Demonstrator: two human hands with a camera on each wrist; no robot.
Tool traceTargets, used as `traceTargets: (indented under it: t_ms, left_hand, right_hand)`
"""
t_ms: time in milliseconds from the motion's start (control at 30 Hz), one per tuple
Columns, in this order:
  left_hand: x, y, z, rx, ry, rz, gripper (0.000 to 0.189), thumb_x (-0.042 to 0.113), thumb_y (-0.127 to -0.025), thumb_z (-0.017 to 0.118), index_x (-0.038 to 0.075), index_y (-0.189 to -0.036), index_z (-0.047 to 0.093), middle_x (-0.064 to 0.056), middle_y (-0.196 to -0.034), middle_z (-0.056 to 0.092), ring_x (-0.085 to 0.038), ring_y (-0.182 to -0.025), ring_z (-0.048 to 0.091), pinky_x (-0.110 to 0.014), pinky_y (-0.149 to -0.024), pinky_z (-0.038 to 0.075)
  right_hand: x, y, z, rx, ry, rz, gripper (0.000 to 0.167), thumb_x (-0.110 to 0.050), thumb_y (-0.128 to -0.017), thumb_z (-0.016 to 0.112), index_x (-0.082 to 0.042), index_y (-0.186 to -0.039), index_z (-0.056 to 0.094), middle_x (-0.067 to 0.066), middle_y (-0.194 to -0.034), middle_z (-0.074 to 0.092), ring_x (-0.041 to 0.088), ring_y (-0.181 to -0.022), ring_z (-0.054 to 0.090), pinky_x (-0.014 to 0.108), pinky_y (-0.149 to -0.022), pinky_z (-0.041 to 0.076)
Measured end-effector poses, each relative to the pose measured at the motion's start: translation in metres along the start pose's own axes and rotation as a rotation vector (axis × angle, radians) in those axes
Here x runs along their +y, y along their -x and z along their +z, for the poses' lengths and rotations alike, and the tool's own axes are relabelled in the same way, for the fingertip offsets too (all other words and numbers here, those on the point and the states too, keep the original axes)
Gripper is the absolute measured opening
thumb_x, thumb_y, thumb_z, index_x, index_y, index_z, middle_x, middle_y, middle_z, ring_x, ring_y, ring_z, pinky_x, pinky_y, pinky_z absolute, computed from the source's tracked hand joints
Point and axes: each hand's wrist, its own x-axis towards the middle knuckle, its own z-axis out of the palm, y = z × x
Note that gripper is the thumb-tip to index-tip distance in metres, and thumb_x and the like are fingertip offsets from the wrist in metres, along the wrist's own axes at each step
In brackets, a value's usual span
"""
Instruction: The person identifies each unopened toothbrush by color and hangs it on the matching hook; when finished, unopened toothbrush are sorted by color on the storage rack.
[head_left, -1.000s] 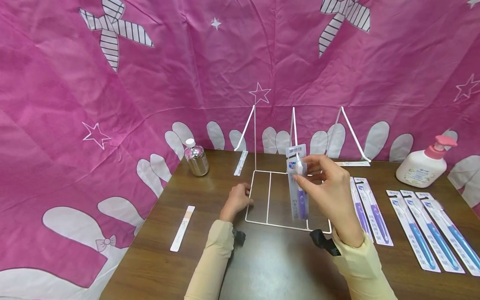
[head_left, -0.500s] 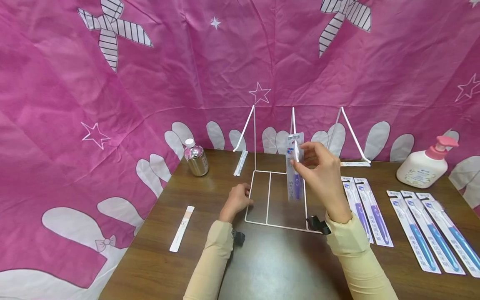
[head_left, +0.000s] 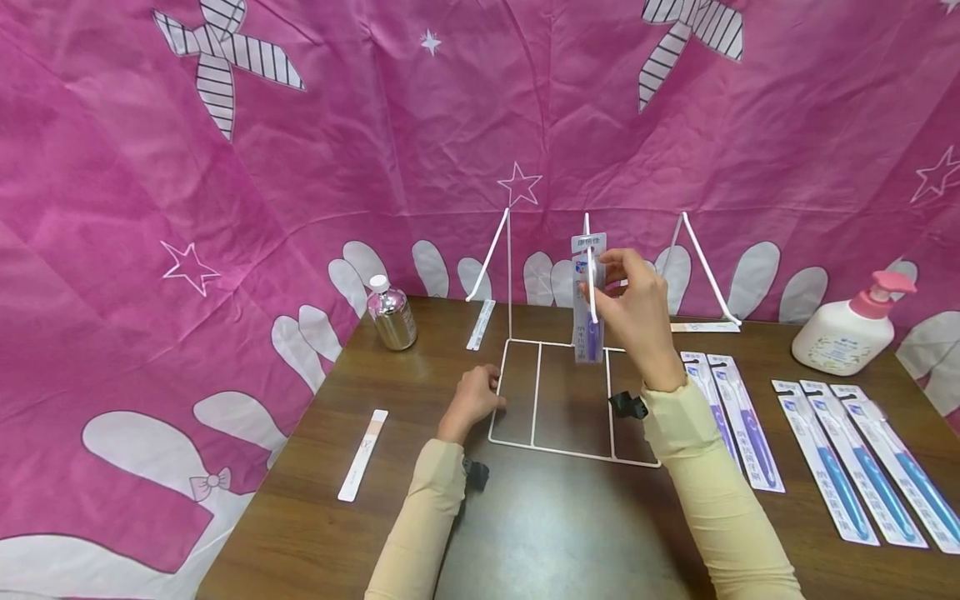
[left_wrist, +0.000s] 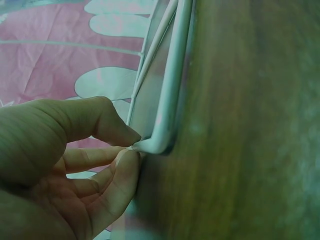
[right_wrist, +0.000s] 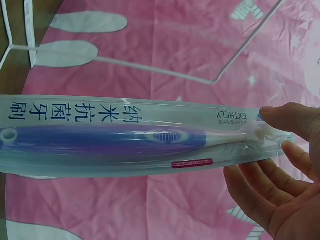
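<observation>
My right hand [head_left: 637,308] pinches a packaged purple toothbrush [head_left: 592,342] near the top of its card, thumb on one side and fingers on the other. The pack hangs upright at the middle arm of a white wire rack [head_left: 536,396]. That arm shows above the card's top and again in front of its face, down to a white tip. In the right wrist view the toothbrush [right_wrist: 110,140] lies lengthwise, its head end at my fingertips. My left hand [head_left: 474,396] pinches the rack's left base rod between thumb and fingers, as the left wrist view shows.
Two purple toothbrush packs [head_left: 750,429] lie right of the rack, with several blue ones [head_left: 834,467] beyond. A pump bottle [head_left: 843,342] stands at back right, a silver bottle [head_left: 393,321] at back left. White paper strips [head_left: 363,457] lie on the table. A pink curtain [head_left: 337,150] hangs behind.
My right hand has raised the purple toothbrush pack and moved it away from me, up to the rack's middle arm, which now shows in front of the card. My left hand has stayed put.
</observation>
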Motion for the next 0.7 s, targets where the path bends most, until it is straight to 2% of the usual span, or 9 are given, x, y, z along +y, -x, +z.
traceTargets:
  t_ms: [200,467,700]
  left_hand:
    - [-0.001,0.001,0.000,0.008,-0.021,0.014,0.044,0.000,-0.068,0.084,-0.003,-0.109,0.068,-0.004,-0.086,0.065,-0.022,-0.076,0.058,-0.038,-0.074,0.049]
    - [-0.001,0.003,-0.001,0.020,-0.045,0.016,0.045,0.003,-0.067,0.084,-0.001,-0.109,0.069,-0.002,-0.085,0.066,-0.023,-0.077,0.059,-0.040,-0.075,0.049]
    - [0.000,0.002,-0.001,0.018,-0.076,0.015,0.046,0.005,-0.068,0.085,0.000,-0.111,0.070,-0.002,-0.085,0.066,-0.023,-0.078,0.060,-0.041,-0.076,0.048]
  right_hand:
    - [0.010,-0.011,0.005,-0.007,0.003,0.008,0.041,0.005,-0.073,0.086,0.008,-0.106,0.062,0.020,-0.088,0.068,0.032,-0.076,0.067,0.015,-0.066,0.048]
    - [0.017,-0.022,0.015,-0.034,0.006,0.065,0.038,0.004,-0.077,0.083,0.008,-0.108,0.062,0.021,-0.093,0.068,0.033,-0.081,0.067,0.041,-0.073,0.055]
    - [0.021,-0.029,0.020,-0.011,0.018,0.083,0.038,0.002,-0.077,0.083,0.008,-0.108,0.062,0.022,-0.092,0.068,0.033,-0.081,0.067,0.044,-0.073,0.055]
